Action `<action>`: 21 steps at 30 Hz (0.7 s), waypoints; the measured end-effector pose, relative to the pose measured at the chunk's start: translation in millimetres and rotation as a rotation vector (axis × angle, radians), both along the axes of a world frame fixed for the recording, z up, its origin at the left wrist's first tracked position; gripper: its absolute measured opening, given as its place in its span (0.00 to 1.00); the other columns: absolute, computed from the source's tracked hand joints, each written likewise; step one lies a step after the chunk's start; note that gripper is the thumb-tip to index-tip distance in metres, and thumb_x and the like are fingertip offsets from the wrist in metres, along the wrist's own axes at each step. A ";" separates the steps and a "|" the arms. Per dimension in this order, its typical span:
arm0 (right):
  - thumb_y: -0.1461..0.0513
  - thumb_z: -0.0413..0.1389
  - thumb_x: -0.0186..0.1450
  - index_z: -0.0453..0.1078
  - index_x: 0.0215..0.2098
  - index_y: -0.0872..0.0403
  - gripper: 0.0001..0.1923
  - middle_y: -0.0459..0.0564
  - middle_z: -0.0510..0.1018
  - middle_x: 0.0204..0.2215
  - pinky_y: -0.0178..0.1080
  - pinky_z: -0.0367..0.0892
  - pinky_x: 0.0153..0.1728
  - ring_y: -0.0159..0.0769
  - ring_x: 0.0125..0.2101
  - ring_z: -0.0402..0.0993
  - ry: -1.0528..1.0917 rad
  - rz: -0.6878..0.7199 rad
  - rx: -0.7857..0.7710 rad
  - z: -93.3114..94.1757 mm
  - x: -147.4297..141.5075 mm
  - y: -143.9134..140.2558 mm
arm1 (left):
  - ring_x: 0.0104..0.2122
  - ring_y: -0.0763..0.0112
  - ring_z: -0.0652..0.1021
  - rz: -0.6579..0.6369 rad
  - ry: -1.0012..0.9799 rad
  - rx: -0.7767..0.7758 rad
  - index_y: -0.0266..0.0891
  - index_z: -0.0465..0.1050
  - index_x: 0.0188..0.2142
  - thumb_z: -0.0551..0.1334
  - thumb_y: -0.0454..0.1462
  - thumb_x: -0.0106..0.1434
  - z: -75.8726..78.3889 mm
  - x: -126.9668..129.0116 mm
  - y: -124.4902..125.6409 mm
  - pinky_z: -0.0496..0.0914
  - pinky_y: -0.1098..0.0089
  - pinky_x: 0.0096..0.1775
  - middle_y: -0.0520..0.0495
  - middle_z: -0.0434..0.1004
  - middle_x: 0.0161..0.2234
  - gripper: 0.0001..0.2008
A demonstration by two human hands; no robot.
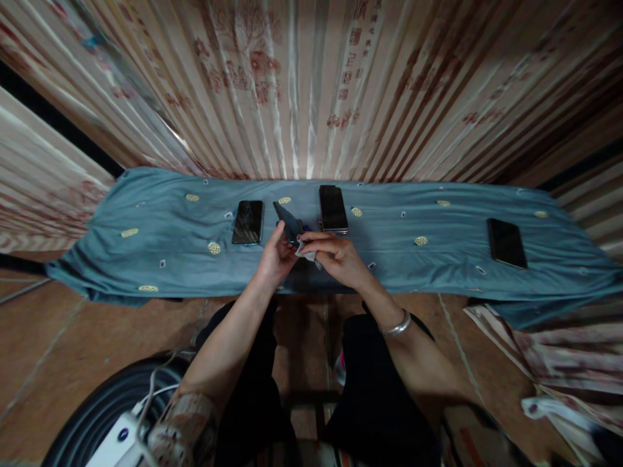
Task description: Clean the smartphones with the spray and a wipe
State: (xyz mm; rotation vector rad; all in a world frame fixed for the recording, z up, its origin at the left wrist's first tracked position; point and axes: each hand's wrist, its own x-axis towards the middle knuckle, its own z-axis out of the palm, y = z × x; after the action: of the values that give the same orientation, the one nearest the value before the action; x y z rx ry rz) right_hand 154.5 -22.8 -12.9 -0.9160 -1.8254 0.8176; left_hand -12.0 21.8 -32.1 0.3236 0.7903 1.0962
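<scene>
My left hand (278, 255) is closed round a dark smartphone (288, 222), holding it tilted above the cloth-covered bench. In my right hand (339, 255) a small light-grey cloth (307, 250) is pinched against the phone's lower edge. Left of my hands a black phone (248, 222) lies flat, its screen showing reflections. Just beyond my right hand sits a small stack of phones (333, 209), dark screen up. A bit of blue shows behind the held phone, too small to make out.
The teal patterned cloth (389, 250) covers a long narrow bench. Another dark phone or small tablet (507, 242) lies at its right. Pleated curtains (311, 91) hang behind. At lower left, a white device with cables (114, 440) rests by a black coil (78, 421).
</scene>
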 end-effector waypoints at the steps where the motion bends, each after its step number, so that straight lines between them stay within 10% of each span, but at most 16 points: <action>1: 0.70 0.52 0.64 0.85 0.40 0.45 0.21 0.44 0.85 0.53 0.44 0.71 0.61 0.37 0.55 0.81 -0.019 -0.005 0.007 0.1 0.7 0.0 | 0.31 0.68 0.81 -0.001 -0.003 0.005 0.37 0.82 0.36 0.66 0.49 0.65 1.5 -0.3 -0.1 0.73 0.70 0.36 0.46 0.84 0.31 0.17; 12: 0.71 0.54 0.62 0.84 0.33 0.47 0.19 0.45 0.88 0.44 0.45 0.74 0.56 0.40 0.48 0.84 -0.219 -0.106 -0.025 -8.1 16.1 4.8 | 0.44 0.57 0.86 0.048 -0.021 0.002 0.34 0.80 0.38 0.66 0.47 0.66 19.2 -7.3 -2.8 0.78 0.59 0.51 0.41 0.85 0.33 0.16; 21: 0.67 0.54 0.65 0.85 0.44 0.45 0.19 0.46 0.85 0.52 0.46 0.72 0.61 0.40 0.56 0.80 0.127 -0.131 -0.052 -6.6 18.0 7.5 | 0.33 0.66 0.85 0.070 -0.020 0.028 0.37 0.80 0.38 0.67 0.43 0.65 17.0 -1.6 -5.3 0.80 0.65 0.44 0.46 0.85 0.31 0.10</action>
State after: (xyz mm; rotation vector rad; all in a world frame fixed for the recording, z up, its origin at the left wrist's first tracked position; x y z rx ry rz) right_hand 172.6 -15.4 -19.5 -0.9829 -1.6241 0.8251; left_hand -13.6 16.5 -15.1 0.3100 0.7742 1.1748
